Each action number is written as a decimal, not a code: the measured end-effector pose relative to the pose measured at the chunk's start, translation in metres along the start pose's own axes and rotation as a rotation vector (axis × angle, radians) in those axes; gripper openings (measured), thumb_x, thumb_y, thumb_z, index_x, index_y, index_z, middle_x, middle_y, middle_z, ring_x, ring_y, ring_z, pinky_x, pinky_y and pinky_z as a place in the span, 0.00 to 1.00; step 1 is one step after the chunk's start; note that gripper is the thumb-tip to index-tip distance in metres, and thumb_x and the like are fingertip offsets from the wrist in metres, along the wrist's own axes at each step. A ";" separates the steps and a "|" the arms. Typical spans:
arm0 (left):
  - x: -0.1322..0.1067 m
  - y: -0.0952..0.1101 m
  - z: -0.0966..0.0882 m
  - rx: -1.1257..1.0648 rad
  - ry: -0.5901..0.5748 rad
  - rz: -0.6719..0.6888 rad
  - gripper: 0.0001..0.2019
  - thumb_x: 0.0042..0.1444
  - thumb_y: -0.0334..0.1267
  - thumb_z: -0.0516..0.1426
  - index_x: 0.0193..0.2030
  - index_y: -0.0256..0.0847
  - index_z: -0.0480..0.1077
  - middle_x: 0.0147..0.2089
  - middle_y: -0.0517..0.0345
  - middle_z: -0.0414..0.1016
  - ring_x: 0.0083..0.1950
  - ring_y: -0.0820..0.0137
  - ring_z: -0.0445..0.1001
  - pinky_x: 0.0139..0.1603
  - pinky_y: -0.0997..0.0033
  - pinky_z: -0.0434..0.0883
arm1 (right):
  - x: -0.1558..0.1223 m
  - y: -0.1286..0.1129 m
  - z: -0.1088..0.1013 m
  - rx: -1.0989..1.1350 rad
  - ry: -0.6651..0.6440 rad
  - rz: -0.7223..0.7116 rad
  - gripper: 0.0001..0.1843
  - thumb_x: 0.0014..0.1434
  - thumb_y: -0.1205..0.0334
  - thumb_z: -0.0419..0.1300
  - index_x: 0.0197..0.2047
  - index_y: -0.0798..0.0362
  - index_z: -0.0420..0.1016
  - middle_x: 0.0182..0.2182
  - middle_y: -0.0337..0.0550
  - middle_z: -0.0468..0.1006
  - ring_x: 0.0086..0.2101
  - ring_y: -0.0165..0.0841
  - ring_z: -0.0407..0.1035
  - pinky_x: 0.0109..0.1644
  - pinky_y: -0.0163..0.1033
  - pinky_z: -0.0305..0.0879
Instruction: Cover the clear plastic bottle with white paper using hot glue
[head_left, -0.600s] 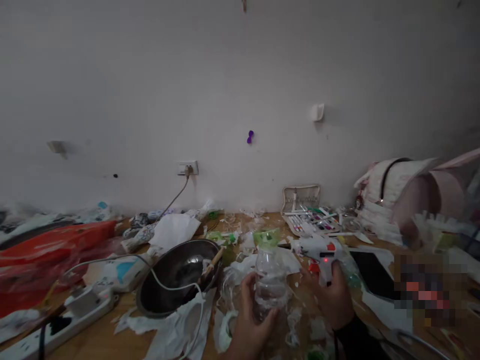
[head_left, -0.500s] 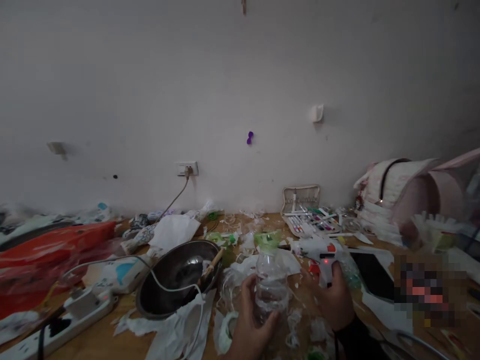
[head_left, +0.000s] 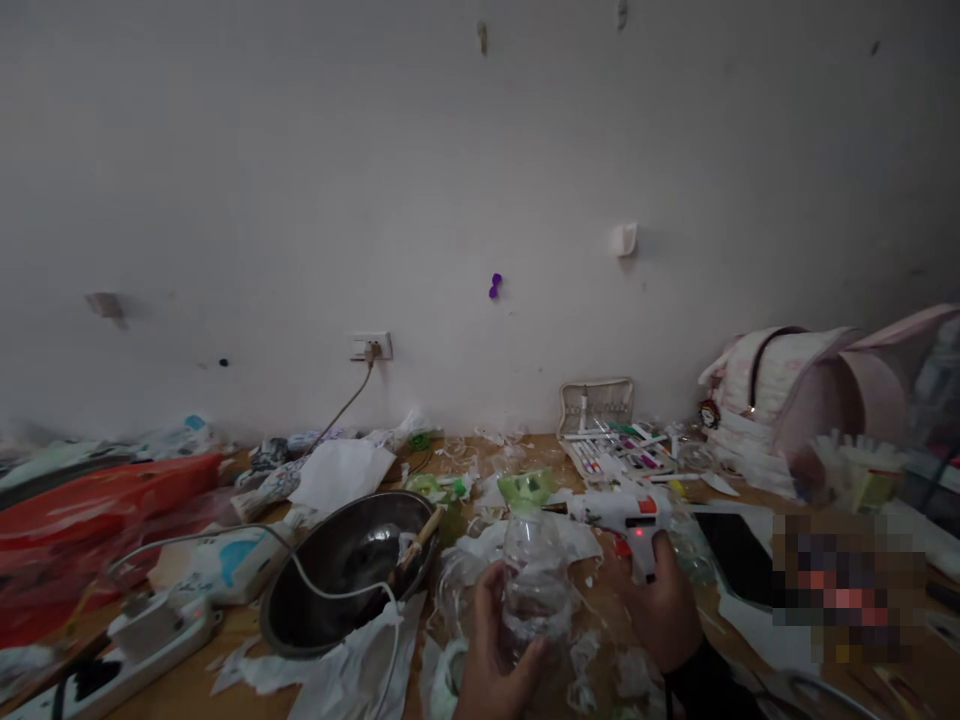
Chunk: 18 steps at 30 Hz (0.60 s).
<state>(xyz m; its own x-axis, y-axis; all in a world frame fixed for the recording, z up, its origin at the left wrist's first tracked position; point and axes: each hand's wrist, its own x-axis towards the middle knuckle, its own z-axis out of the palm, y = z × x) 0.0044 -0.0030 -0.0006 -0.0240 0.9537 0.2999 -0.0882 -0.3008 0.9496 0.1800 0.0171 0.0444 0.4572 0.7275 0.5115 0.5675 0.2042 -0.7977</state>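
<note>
My left hand (head_left: 491, 655) is wrapped round a clear plastic bottle (head_left: 531, 575) that stands upright at the bottom centre of the head view. A green plastic piece (head_left: 527, 488) sits just behind the bottle's top. My right hand (head_left: 660, 612) grips the handle of a white glue gun (head_left: 616, 512) with a red light lit on it. The gun's nozzle points left toward the bottle's upper part. Torn bits of clear plastic and white paper lie all around both hands on the wooden table (head_left: 195, 685).
A dark metal wok (head_left: 349, 565) with a wooden handle lies left of the bottle, a white cable across it. A power strip (head_left: 120, 650), a red bag (head_left: 97, 515), an open pen case (head_left: 611, 440), a black tablet (head_left: 739, 550) and a pink bag (head_left: 810, 385) crowd the table.
The camera has tilted and shifted slightly, so everything sits a little lower and to the left. Both hands keep their hold on the bottle and the glue gun.
</note>
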 end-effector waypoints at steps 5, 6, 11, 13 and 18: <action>-0.002 -0.004 0.009 -0.074 0.104 -0.031 0.41 0.39 0.63 0.59 0.54 0.37 0.57 0.58 0.40 0.65 0.63 0.52 0.60 0.64 0.57 0.55 | 0.001 0.003 0.000 -0.004 -0.019 0.008 0.19 0.51 0.39 0.52 0.28 0.47 0.58 0.15 0.33 0.66 0.17 0.34 0.63 0.23 0.37 0.60; -0.002 -0.004 0.009 -0.098 0.102 -0.038 0.40 0.39 0.62 0.60 0.54 0.38 0.57 0.58 0.41 0.66 0.62 0.52 0.60 0.63 0.57 0.56 | 0.002 0.004 0.000 -0.011 -0.030 0.007 0.19 0.50 0.40 0.52 0.29 0.47 0.58 0.15 0.34 0.67 0.18 0.35 0.63 0.23 0.37 0.60; 0.000 0.001 0.006 -0.170 -0.014 -0.004 0.35 0.42 0.61 0.59 0.53 0.42 0.59 0.53 0.45 0.72 0.56 0.53 0.68 0.57 0.56 0.63 | 0.002 0.002 0.000 -0.053 -0.008 0.016 0.20 0.53 0.39 0.48 0.32 0.47 0.60 0.20 0.40 0.72 0.21 0.38 0.67 0.25 0.39 0.61; 0.001 0.005 0.003 -0.135 -0.046 0.002 0.35 0.43 0.60 0.58 0.54 0.42 0.60 0.52 0.45 0.73 0.56 0.53 0.68 0.58 0.56 0.62 | 0.000 0.000 0.000 -0.041 -0.011 0.009 0.21 0.54 0.38 0.46 0.32 0.47 0.60 0.20 0.39 0.72 0.21 0.38 0.67 0.26 0.39 0.61; 0.001 0.010 -0.001 -0.101 -0.079 -0.063 0.40 0.40 0.66 0.56 0.56 0.42 0.65 0.53 0.45 0.73 0.57 0.50 0.67 0.58 0.56 0.64 | -0.001 -0.002 0.001 -0.035 -0.014 -0.003 0.25 0.55 0.33 0.44 0.31 0.47 0.60 0.19 0.38 0.71 0.20 0.37 0.66 0.25 0.38 0.60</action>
<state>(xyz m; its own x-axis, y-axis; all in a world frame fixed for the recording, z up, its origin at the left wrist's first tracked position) 0.0024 -0.0050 0.0087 0.0626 0.9663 0.2495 -0.1866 -0.2343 0.9541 0.1778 0.0162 0.0449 0.4457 0.7361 0.5095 0.5927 0.1839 -0.7841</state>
